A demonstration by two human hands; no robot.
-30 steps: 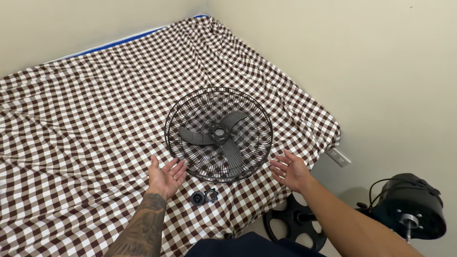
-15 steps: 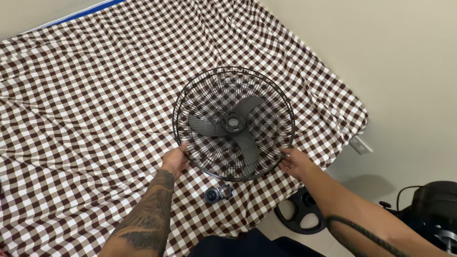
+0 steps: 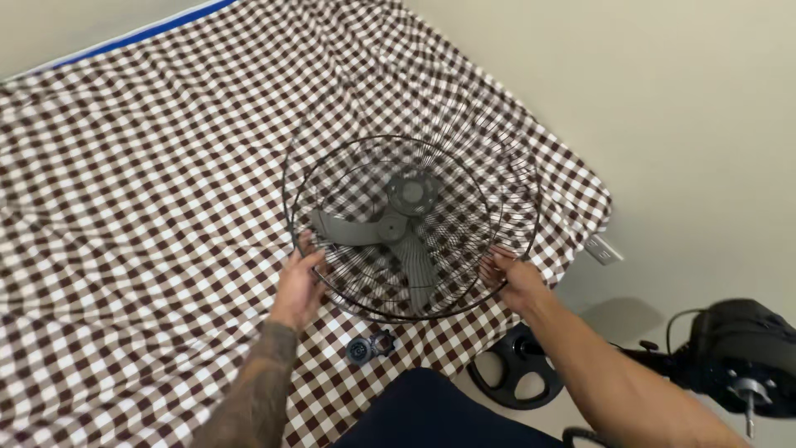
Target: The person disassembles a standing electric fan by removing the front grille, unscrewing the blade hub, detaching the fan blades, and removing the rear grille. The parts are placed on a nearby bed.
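Observation:
A round black wire fan guard is tilted up off the checked bedsheet, its far edge blurred with motion. My left hand grips its near-left rim and my right hand grips its near-right rim. A grey three-bladed fan propeller lies under it on the sheet and shows through the wires. Two small round black fan nuts lie on the sheet just in front of my left wrist.
The bed fills the left and centre, with beige walls behind and to the right. A wall socket sits low by the bed corner. On the floor at the right are a black fan base and the black fan motor.
My hands went from open beside the guard to gripping its rim. The guard has since been lifted and tilted, while the propeller stays on the sheet.

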